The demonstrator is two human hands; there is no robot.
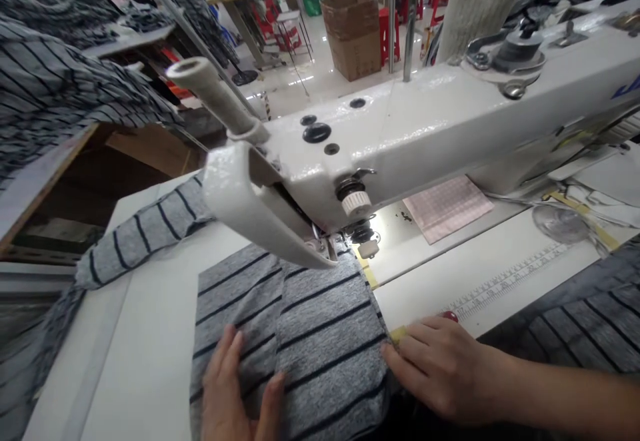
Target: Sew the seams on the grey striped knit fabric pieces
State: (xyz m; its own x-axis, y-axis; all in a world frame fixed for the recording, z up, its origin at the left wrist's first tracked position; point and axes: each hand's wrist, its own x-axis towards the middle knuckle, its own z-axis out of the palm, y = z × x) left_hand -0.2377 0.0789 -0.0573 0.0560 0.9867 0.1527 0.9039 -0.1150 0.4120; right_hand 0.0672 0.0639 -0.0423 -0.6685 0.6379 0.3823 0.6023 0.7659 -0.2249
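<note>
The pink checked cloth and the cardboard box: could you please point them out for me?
Pink checked cloth (pixel 449 209): head view, middle of its top surface.
Cardboard box (pixel 354 48): head view, side facing the camera.

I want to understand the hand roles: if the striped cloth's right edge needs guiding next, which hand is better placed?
Probably the right hand: its fingertips are at that edge, beside the yellow strip. The left hand rests on the striped cloth, farther from it.

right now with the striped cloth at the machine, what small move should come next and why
Probably ease the striped cloth slightly forward, guiding its right edge: its far end lies under the sewing machine's head, the left hand rests on it, and the right hand is at that edge.
</note>
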